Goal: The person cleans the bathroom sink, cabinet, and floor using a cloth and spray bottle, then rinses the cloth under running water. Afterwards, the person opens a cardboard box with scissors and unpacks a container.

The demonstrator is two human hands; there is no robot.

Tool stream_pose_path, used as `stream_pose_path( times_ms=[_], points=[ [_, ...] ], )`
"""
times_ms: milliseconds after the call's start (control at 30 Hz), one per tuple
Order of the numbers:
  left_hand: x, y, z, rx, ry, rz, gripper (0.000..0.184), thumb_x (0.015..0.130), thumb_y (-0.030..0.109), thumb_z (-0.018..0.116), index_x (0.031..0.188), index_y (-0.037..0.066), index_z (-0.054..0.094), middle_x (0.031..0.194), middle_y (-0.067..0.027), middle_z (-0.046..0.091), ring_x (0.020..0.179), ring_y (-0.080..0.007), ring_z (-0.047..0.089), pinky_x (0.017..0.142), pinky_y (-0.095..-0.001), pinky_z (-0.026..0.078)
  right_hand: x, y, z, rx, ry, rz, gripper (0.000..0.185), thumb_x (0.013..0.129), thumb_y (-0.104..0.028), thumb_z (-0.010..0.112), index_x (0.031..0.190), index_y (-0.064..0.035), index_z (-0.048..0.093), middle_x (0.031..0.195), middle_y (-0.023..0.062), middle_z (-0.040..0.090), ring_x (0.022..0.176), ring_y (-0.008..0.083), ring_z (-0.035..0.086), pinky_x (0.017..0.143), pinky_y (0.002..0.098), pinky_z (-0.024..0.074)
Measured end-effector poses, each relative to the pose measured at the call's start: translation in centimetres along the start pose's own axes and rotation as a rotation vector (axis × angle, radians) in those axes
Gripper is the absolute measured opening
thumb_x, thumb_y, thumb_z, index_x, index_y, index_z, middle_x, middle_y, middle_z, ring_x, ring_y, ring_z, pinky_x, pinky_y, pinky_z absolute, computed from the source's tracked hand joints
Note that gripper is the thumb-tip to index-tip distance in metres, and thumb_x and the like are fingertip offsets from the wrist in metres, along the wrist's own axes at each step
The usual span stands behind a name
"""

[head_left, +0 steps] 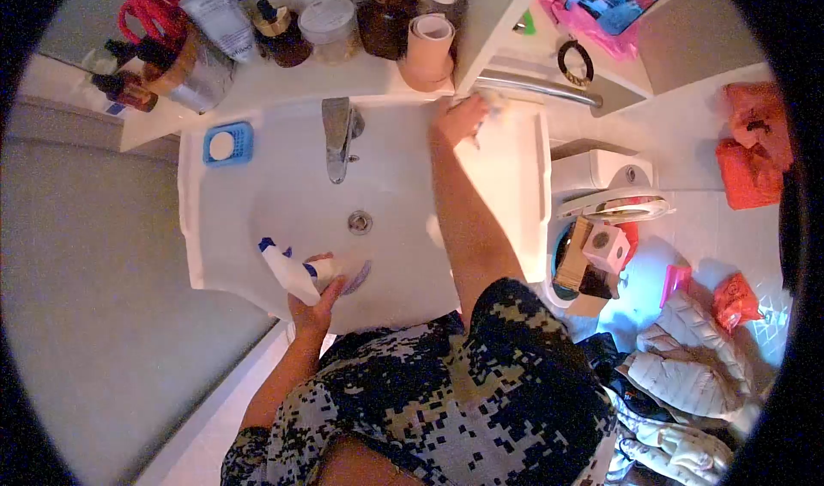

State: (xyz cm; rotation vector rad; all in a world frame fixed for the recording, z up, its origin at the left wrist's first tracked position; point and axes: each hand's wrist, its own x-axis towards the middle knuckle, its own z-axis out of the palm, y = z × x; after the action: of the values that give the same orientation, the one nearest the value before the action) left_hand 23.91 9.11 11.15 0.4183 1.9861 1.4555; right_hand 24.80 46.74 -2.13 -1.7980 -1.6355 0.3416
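The head view shows a white plastic spray bottle with a blue nozzle (292, 273) above the near left part of the basin. Its elongated spray head slants from far left to near right, the nozzle pointing forward and left. The left hand (314, 304) has its fingers wrapped around the bottle below the head. The right hand (461, 120) reaches to the far right of the glossy white ceramic sink (283, 190), beside a pale, blurred cloth-like piece (493, 101); whether its fingers grip or press this, I cannot tell. Beyond the bottle are a round metal drain (360, 222), a chrome single-lever faucet (337, 138) and a blue rectangular plastic soap dish (240, 133).
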Motion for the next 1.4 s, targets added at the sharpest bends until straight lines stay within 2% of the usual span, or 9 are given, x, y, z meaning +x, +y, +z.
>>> stream_pose_path(
  times_ms=[100, 233, 400, 667, 800, 1000, 1100, 1200, 1400],
  points=[
    [0.7, -0.7, 0.1, 0.042, 0.007, -0.029, 0.039, 0.073, 0.005, 0.072, 0.108, 0.004, 0.055, 0.105, -0.0086, 0.06, 0.094, -0.0188, 0.057, 0.084, -0.0295, 0.045, -1.5, 0.3, -3.5, 0.09, -0.269, -0.515, 0.05, 0.076, -0.014, 0.061, 0.12, 0.0024, 0.042, 0.118, 0.0224, 0.047, 0.113, 0.0309, 0.045, 0.092, 0.0414, 0.039],
    [3.1, 1.2, 1.8, 0.083, -0.062, 0.124, 0.039, 0.072, 0.01, 0.074, 0.107, 0.004, 0.056, 0.1, -0.0089, 0.062, 0.091, -0.0183, 0.059, 0.08, -0.0293, 0.046, 7.3, 3.3, -6.9, 0.652, 0.164, -0.059, 0.023, 0.073, 0.001, 0.051, 0.096, 0.0015, 0.052, 0.089, 0.0135, 0.053, 0.076, 0.0242, 0.051, 0.068, 0.0336, 0.0461],
    [5.6, 4.7, 6.8, 0.193, -0.147, 0.25, 0.041, 0.071, 0.01, 0.074, 0.108, 0.005, 0.056, 0.099, -0.0097, 0.064, 0.089, -0.0203, 0.062, 0.078, -0.0304, 0.047, 13.8, 0.1, -11.7, 1.17, 0.227, 0.028, 0.015, 0.09, -0.01, 0.044, 0.102, -0.0019, 0.049, 0.097, 0.0101, 0.054, 0.093, 0.0184, 0.052, 0.077, 0.0322, 0.0456],
    [5.8, 4.4, 8.9, -0.029, -0.122, 0.114, 0.046, 0.069, -0.002, 0.071, 0.11, 0.003, 0.052, 0.109, -0.0093, 0.058, 0.102, -0.022, 0.055, 0.09, -0.0343, 0.044, 0.9, -4.0, -2.2, 0.009, -0.366, -1.28, 0.03, 0.088, -0.027, 0.045, 0.109, -0.0076, 0.055, 0.104, 0.0105, 0.058, 0.099, 0.0255, 0.053, 0.083, 0.0403, 0.0422],
    [5.6, 3.2, 8.1, -0.068, -0.075, 0.101, 0.045, 0.069, -0.002, 0.07, 0.11, 0.004, 0.053, 0.109, -0.0092, 0.058, 0.102, -0.0217, 0.054, 0.089, -0.0336, 0.045, 9.4, 0.7, -8.0, -0.293, -0.885, -0.751, 0.037, 0.087, -0.035, 0.045, 0.112, -0.0105, 0.058, 0.107, 0.0106, 0.06, 0.103, 0.029, 0.054, 0.087, 0.0444, 0.0404],
    [5.3, 3.4, 9.1, -0.066, -0.102, 0.061, 0.044, 0.069, -0.002, 0.07, 0.109, 0.004, 0.053, 0.109, -0.0085, 0.057, 0.101, -0.0207, 0.054, 0.087, -0.0323, 0.046, 12.1, 8.7, -8.3, 0.079, 0.085, -0.497, 0.034, 0.089, -0.022, 0.048, 0.116, 0.0001, 0.045, 0.119, 0.0256, 0.044, 0.11, 0.0383, 0.041, 0.095, 0.0507, 0.029],
    [6.0, 3.5, 10.7, -0.077, -0.07, 0.168, 0.041, 0.071, 0.003, 0.071, 0.108, 0.004, 0.054, 0.105, -0.0069, 0.06, 0.097, -0.0176, 0.056, 0.08, -0.0299, 0.047, 5.0, 5.3, -0.8, 0.133, 0.018, -0.806, 0.043, 0.08, -0.013, 0.053, 0.119, 0.0015, 0.046, 0.122, 0.0291, 0.042, 0.123, 0.0419, 0.031, 0.108, 0.0528, 0.0163],
    [6.3, 3.6, 11.7, -0.101, -0.042, 0.186, 0.04, 0.072, 0.007, 0.072, 0.108, 0.005, 0.054, 0.103, -0.0065, 0.061, 0.097, -0.0167, 0.057, 0.078, -0.0297, 0.048, 0.6, 0.7, -3.9, 0.08, -0.332, -1.241, 0.04, 0.079, -0.011, 0.053, 0.119, -0.0168, 0.052, 0.126, 0.0081, 0.047, 0.12, 0.0356, 0.04, 0.102, 0.0505, 0.0304],
    [9.5, 5.6, 14.9, 0.028, -0.054, 0.304, 0.039, 0.071, 0.012, 0.073, 0.105, 0.004, 0.056, 0.1, -0.0106, 0.063, 0.093, -0.021, 0.06, 0.079, -0.0325, 0.048, 6.6, 8.4, -8.1, -0.361, -0.075, -0.947, 0.037, 0.083, -0.02, 0.051, 0.12, -0.0197, 0.051, 0.129, 0.0079, 0.046, 0.122, 0.0311, 0.04, 0.096, 0.0444, 0.0365]
  ],
)
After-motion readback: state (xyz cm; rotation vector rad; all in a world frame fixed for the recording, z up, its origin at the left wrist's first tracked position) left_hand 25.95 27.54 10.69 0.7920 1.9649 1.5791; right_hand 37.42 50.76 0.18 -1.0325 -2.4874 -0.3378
